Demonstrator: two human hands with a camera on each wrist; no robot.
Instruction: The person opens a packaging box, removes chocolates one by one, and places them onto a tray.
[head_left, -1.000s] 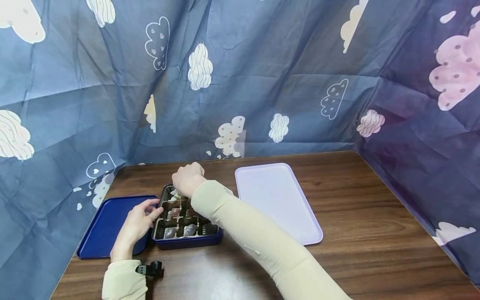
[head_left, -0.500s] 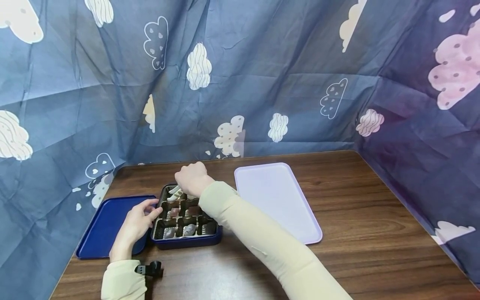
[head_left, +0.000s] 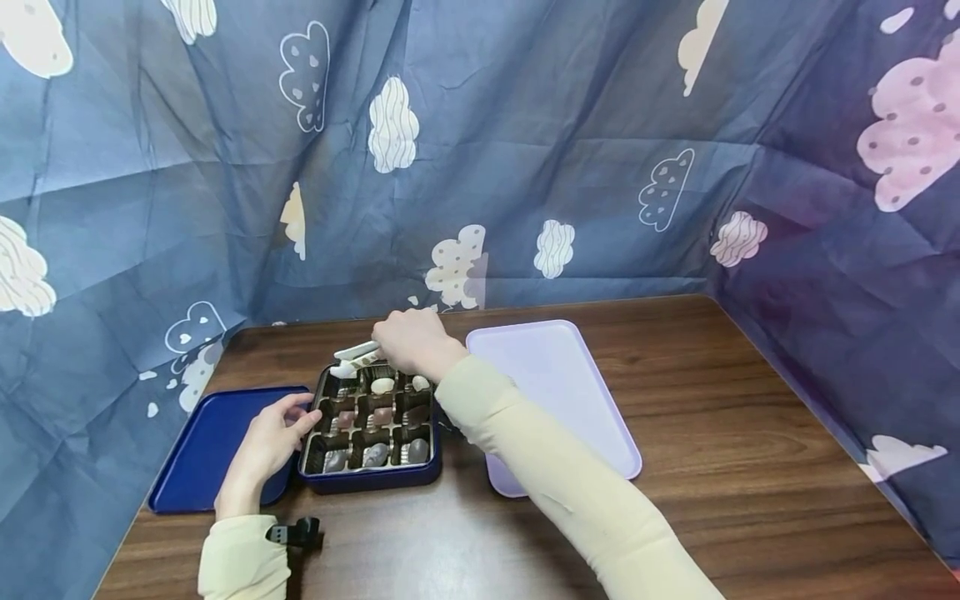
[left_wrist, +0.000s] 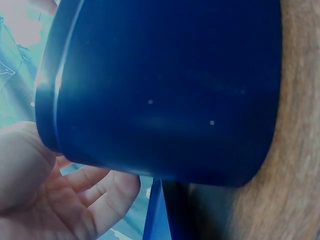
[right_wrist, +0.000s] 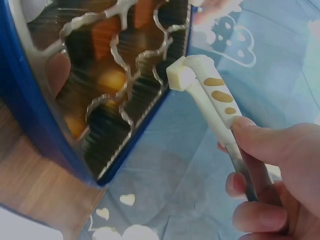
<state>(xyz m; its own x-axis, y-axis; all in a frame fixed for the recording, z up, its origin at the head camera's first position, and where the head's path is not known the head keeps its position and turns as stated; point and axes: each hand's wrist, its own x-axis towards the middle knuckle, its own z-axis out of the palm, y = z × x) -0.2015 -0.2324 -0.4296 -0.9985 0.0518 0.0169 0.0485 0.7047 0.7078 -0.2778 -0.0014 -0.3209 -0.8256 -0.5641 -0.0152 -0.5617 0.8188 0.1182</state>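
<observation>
My right hand (head_left: 414, 337) grips a pair of small tongs (right_wrist: 220, 102) with white, brown-spotted tips. Between those tips is a pale, cube-like chocolate (right_wrist: 180, 76), held over the back left of a navy box (head_left: 367, 481). A dark divided insert in the box holds chocolates: white ones (head_left: 382, 386) at the back, reddish-brown ones (head_left: 382, 416) in the middle row and dark grey ones (head_left: 376, 455) in front. My left hand (head_left: 266, 437) rests against the box's left side, thumb at the rim and fingers loosely bent in the left wrist view.
A blue lid-like tray (head_left: 202, 454) lies left of the box, partly under my left forearm. To the right lies a lilac tray (head_left: 547, 375), crossed by my right sleeve. Cloud-patterned cloth (head_left: 510, 167) stands behind the wooden table (head_left: 720, 433).
My right hand has lifted the tongs out of the back left compartment and moved slightly right, bringing the pale chocolate up. More of the box's insert now shows. The left hand stays at the box.
</observation>
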